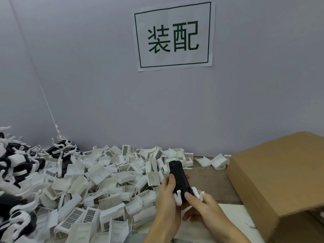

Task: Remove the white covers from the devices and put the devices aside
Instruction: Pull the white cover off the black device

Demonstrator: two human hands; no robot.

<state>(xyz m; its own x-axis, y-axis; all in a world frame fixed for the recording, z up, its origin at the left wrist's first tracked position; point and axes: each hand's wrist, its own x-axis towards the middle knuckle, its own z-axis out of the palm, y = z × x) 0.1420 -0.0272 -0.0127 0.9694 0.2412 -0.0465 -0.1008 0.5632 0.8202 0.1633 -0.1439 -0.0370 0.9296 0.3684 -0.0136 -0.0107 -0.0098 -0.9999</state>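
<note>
A black device (pixel 179 176) with white clip parts at its lower end is held upright over the table's front middle. My left hand (pixel 167 200) grips its left side, thumb laid along the black body. My right hand (pixel 201 207) holds the lower end from the right, thumb on the black base between the white prongs (pixel 178 197). A big heap of loose white covers (pixel 105 174) spreads over the table to the left. Further left lies a heap of black devices with white clips (pixel 15 165).
A large cardboard box (pixel 278 178) stands at the right, close to my right hand. Two loose white covers (pixel 212 161) lie by the wall behind it. A grey wall with a paper sign (pixel 173 36) closes the back. White sheets (pixel 235 218) lie under my right forearm.
</note>
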